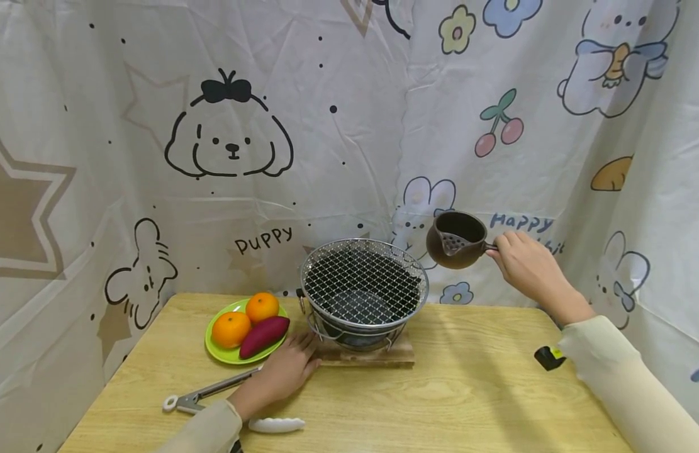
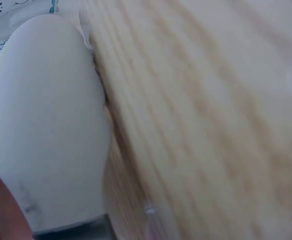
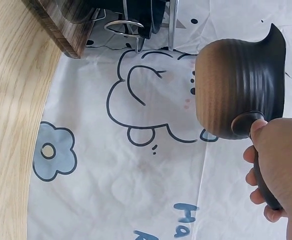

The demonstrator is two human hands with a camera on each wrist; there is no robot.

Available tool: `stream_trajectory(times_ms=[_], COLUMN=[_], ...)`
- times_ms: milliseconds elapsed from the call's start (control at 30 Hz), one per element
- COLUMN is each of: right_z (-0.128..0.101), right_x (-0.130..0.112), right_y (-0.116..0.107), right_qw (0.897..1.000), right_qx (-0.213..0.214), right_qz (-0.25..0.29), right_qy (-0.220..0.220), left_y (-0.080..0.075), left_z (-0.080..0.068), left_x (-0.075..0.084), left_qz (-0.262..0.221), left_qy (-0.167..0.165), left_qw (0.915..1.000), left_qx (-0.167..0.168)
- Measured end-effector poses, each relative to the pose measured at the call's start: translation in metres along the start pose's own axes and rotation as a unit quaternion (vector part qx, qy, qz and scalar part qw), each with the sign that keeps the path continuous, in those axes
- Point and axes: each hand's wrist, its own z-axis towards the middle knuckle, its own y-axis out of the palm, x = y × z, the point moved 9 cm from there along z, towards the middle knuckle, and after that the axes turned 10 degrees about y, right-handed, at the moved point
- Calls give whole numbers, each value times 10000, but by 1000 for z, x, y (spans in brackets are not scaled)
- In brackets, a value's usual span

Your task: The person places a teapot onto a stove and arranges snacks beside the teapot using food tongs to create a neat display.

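Brown pot up in the air by the grill

Right hand [image 1: 525, 264] wraps its fingers around the side handle of the dark brown ribbed ceramic pot [image 1: 455, 239], held just right of the round wire-mesh grill [image 1: 363, 290]; left hand [image 1: 287, 371] rests flat by its wooden base [image 1: 377, 356].

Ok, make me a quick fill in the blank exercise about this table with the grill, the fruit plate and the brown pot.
1. The right hand holds the brown pot by its ____.
2. The green plate carries a purple sweet potato and ____ oranges.
3. The left hand rests on the table beside the wooden ____ under the grill.
4. The tongs lie on the table to the ____ of the left hand, as the head camera sees it.

Missing words: handle; two; board; left
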Motion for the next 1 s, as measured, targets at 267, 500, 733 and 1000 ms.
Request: stream_trajectory(times_ms=[267, 500, 733, 1000], right_z=[7, 17, 27, 36], right_x=[-5, -12, -18, -24], right_y=[-2, -6, -8, -10], right_qw=[10000, 9995, 9993, 9994], right_qx=[50, 137, 40, -10], right_qz=[24, 81, 137, 41], right_qy=[-67, -268, -332, -350], left_y=[3, 2, 2, 1], left_z=[-1, 0, 0, 0], left_x=[0, 0, 1, 2], left_qz=[82, 107, 97, 120], left_qy=[38, -6, -31, -22], left_qw=[10000, 9999, 9999, 9999], left_qx=[19, 8, -3, 53])
